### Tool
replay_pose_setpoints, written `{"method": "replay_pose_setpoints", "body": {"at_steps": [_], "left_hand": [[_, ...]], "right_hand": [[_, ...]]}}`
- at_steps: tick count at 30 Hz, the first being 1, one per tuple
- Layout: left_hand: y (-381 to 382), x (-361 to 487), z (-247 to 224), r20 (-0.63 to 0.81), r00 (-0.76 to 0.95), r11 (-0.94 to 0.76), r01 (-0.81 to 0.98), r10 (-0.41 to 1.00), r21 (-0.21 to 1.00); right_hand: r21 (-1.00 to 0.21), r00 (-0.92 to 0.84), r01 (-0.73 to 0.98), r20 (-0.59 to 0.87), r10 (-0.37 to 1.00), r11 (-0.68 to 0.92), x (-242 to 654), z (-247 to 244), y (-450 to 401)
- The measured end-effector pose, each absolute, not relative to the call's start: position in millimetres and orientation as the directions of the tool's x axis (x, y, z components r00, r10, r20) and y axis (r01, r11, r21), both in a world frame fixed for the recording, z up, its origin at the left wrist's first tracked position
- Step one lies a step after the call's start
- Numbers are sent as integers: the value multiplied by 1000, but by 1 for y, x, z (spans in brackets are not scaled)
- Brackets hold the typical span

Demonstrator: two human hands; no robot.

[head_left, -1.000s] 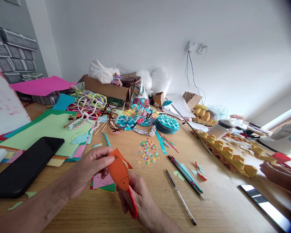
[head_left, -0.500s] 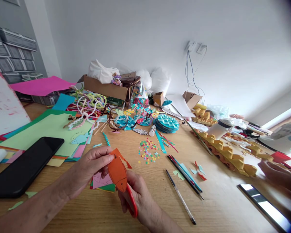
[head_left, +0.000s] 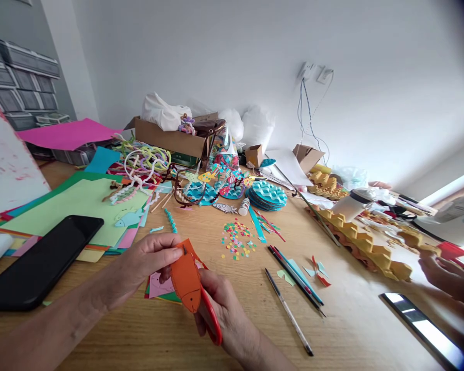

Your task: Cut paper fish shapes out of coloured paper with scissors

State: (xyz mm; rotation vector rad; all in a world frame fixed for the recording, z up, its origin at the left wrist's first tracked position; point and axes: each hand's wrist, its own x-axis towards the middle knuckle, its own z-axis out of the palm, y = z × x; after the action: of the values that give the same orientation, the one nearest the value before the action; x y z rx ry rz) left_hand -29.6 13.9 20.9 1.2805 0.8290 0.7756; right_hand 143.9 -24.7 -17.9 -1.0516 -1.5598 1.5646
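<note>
Two hands work above the table's near side: the left hand (head_left: 154, 257) pinches one orange paper fish (head_left: 186, 282) by its top end, and the right hand (head_left: 230, 314) closes round one pair of red-handled scissors (head_left: 213, 322), blades hidden behind the fish. One pink paper piece (head_left: 157, 287) lies beneath them. Two phones rest on the table (head_left: 147, 342), a black phone (head_left: 42, 263) by the left edge, a shiny phone (head_left: 419, 327) near the right, below another person's hand (head_left: 444, 273).
</note>
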Motion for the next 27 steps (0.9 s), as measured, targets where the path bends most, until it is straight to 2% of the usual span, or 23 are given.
{"method": "replay_pose_setpoints", "body": {"at_steps": [13, 18, 27], "left_hand": [[16, -34, 20, -103, 522, 157, -60, 847, 986], [15, -31, 19, -85, 476, 126, -53, 876, 991], [17, -34, 16, -83, 514, 116, -32, 854, 993]], "right_hand": [[-992, -462, 107, -103, 881, -60, 145, -20, -26], [-994, -477, 92, -94, 874, -56, 146, -22, -25], [-993, -461, 95, -101, 882, -64, 145, -19, -26]]}}
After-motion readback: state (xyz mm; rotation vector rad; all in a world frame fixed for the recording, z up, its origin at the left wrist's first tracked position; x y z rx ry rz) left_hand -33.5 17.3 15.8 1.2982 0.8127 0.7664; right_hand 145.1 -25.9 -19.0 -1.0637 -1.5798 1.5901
